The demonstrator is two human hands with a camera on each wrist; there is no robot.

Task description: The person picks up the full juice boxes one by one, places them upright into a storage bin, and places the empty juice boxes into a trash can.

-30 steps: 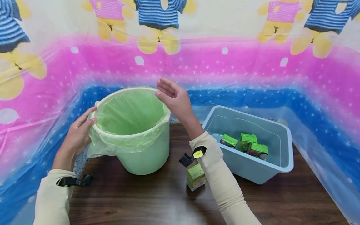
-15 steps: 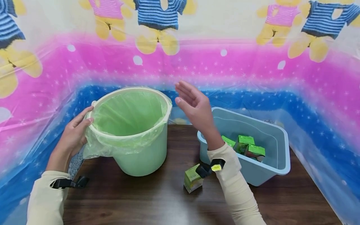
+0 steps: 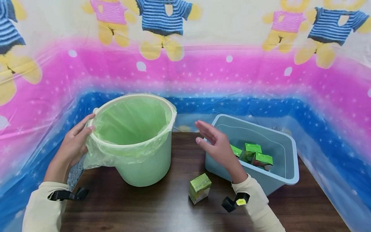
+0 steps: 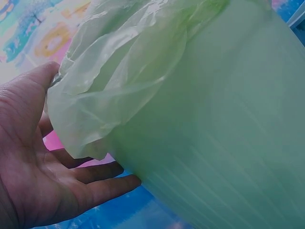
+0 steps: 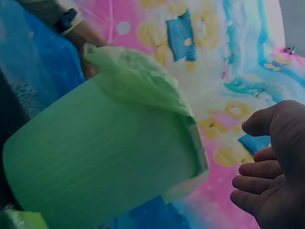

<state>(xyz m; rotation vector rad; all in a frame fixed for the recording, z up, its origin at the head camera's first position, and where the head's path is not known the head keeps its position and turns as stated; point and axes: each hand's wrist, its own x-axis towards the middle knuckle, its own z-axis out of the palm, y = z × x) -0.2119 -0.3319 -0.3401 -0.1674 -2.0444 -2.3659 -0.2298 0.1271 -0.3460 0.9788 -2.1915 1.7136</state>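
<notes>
A pale green bin (image 3: 145, 167) stands upright on the dark wood table, lined with a thin translucent green bag (image 3: 130, 122) folded over its rim. My left hand (image 3: 71, 145) rests at the bin's left rim, thumb and index fingertip on the edge. In the left wrist view, its other fingers (image 4: 107, 188) reach out nearly straight along the bin's side, below the loose bag folds. My right hand (image 3: 218, 145) hovers between the bin and a blue-grey tub (image 3: 292, 161), holding nothing, fingers relaxed. A small green box (image 3: 200, 188) sits on the table below it.
Inside the tub on the right lie several similar green-topped boxes (image 3: 252, 148). A cartoon-printed curtain (image 3: 208, 71) in pink and blue surrounds the table (image 3: 139, 212) at the back and sides.
My right hand has moved away from the bin's right rim, to the right and down towards the tub's near left corner. My left hand stays at the bin's rim.
</notes>
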